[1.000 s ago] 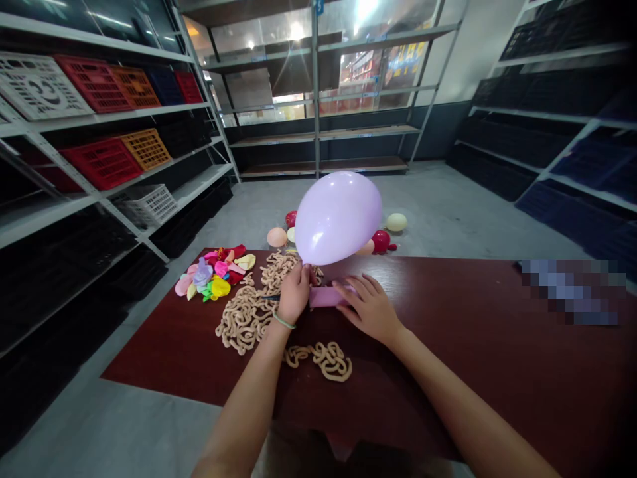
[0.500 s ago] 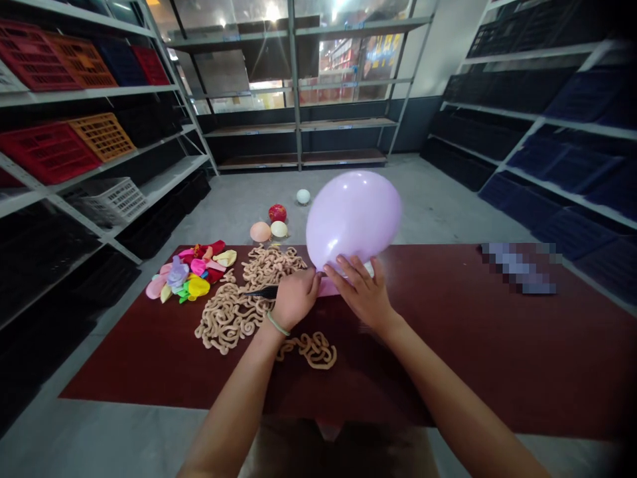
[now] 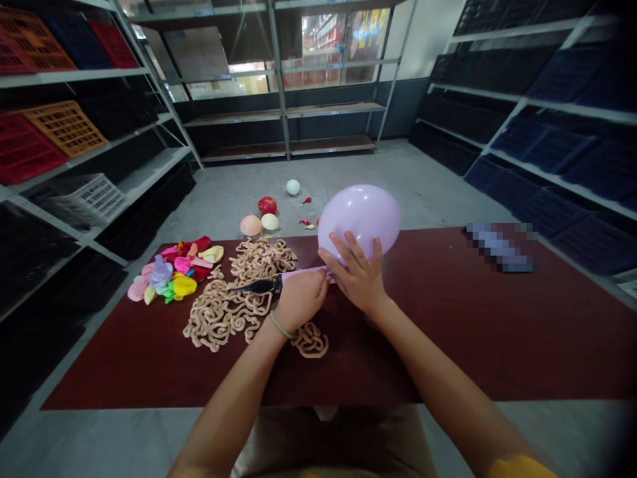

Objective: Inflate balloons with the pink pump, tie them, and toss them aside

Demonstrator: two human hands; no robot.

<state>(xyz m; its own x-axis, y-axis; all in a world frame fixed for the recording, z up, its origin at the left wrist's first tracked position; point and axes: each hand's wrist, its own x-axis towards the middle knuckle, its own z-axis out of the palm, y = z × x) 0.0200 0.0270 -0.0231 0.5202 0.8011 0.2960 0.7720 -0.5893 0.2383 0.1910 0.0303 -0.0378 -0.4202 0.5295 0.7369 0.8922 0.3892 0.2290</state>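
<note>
An inflated light purple balloon (image 3: 361,209) is over the middle of the table, its neck pointing toward me. My left hand (image 3: 302,297), a green band on its wrist, is closed with the fingertips pinching at the balloon's neck. Against the balloon's near side my right hand (image 3: 361,275) holds it with spread fingers, the index fingertip close to the neck. Behind my left hand is a pink tool with a black pointed end (image 3: 261,285), which looks like a balloon pump; the hand partly covers it. Tan curled strands (image 3: 223,312) lie in a heap beside that hand.
Several flat coloured balloons (image 3: 174,272) are piled at the table's left. A smaller tan coil (image 3: 311,342) lies near my left wrist. Small inflated balloons (image 3: 251,226) rest on the floor beyond. A blurred bluish item (image 3: 500,247) is at the right. Shelves with crates (image 3: 67,126) surround the room.
The view has tilted and shifted a little. The balloon sits lower against my right hand and looks slightly smaller. More of the pink tool shows left of my left hand.
</note>
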